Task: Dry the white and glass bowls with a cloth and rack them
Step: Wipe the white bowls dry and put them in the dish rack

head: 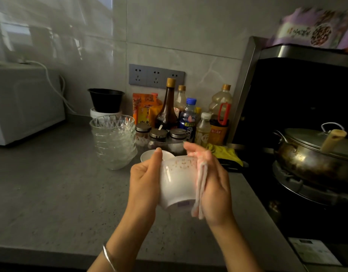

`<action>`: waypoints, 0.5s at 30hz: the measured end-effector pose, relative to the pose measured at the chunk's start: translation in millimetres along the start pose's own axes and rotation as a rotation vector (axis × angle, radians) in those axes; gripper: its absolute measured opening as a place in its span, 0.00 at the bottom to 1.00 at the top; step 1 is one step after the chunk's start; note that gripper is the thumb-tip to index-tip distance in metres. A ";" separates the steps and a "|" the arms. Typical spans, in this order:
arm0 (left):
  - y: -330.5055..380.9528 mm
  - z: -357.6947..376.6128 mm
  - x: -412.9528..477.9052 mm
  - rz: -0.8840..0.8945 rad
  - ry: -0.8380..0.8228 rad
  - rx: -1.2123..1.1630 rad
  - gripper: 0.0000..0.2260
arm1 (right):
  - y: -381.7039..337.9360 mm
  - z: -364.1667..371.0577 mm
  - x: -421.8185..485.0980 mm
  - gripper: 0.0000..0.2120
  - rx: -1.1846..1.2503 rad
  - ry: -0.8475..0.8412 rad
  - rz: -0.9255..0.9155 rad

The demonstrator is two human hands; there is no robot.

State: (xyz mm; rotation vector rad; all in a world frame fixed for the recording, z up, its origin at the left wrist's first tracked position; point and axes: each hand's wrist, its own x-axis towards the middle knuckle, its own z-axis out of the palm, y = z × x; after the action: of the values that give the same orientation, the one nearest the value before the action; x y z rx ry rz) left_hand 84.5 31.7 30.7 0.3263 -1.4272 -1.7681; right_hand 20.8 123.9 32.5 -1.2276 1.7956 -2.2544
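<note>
Grey counter (pixel 51 193): white bowl (pixel 177 183), seemingly cloth-pressed.

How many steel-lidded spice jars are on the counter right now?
3, in a row behind the held white ceramic bowl: left steel-lidded jar, middle, right. More could be hidden behind the bottles.

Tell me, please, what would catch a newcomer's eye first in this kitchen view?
First, the white bowl at centre, tipped on its side above the grey counter, gripped by the left hand while the right hand presses a pale cloth to its side. Behind it to the left stands a stack of glass bowls; at far right a lidded metal pot sits on the stove.
</note>
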 end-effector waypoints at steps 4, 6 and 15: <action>-3.1 -0.5 -2.1 -0.123 0.008 -0.064 0.21 | -6.5 -1.6 1.6 0.15 0.015 0.100 -0.008; -4.4 -1.9 -1.3 -0.139 -0.006 -0.087 0.22 | -14.2 -0.8 1.0 0.12 -0.002 0.159 0.022; 15.4 -15.5 6.7 0.362 -0.264 0.377 0.28 | -24.9 -9.8 11.5 0.21 -0.299 0.001 -0.124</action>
State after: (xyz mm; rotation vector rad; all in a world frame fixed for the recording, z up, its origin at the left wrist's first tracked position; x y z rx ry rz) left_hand 96.9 15.8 41.5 0.0199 -1.8786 -1.2799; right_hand 18.2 135.2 59.2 -1.4176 2.1760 -2.0987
